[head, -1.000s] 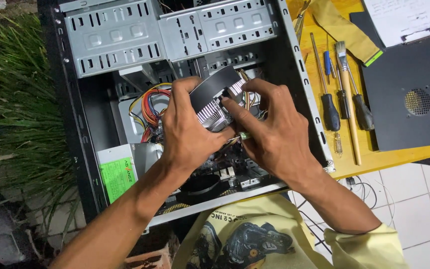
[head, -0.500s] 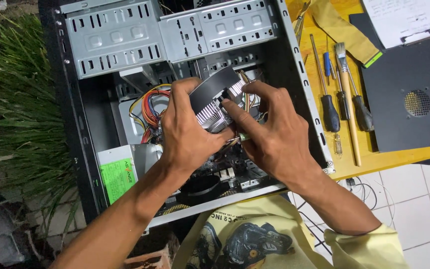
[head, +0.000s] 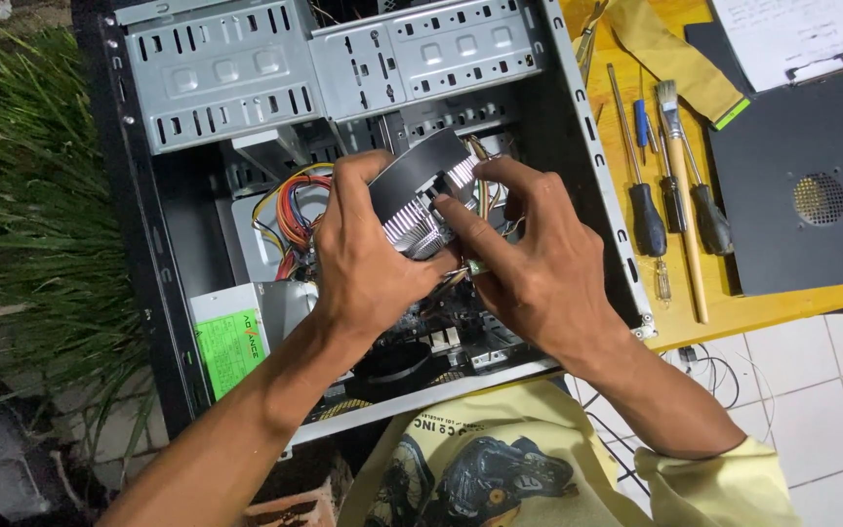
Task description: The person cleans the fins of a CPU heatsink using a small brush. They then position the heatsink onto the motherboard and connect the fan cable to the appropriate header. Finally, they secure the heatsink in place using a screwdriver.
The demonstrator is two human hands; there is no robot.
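Observation:
A round cooler fan with silver heatsink fins is tilted above the inside of an open black computer case. My left hand grips its left and lower side. My right hand holds its right side, thumb pressed on the fins. Both hands hover over the motherboard, which they mostly hide. Coloured power cables bunch just left of my left hand.
Grey metal drive bays fill the case's top. A power supply with a green label sits lower left. On the yellow table to the right lie screwdrivers, a brush and a black side panel. Grass lies left.
The cooler and both hands have barely shifted; the fan stays tilted in the same grip above the motherboard.

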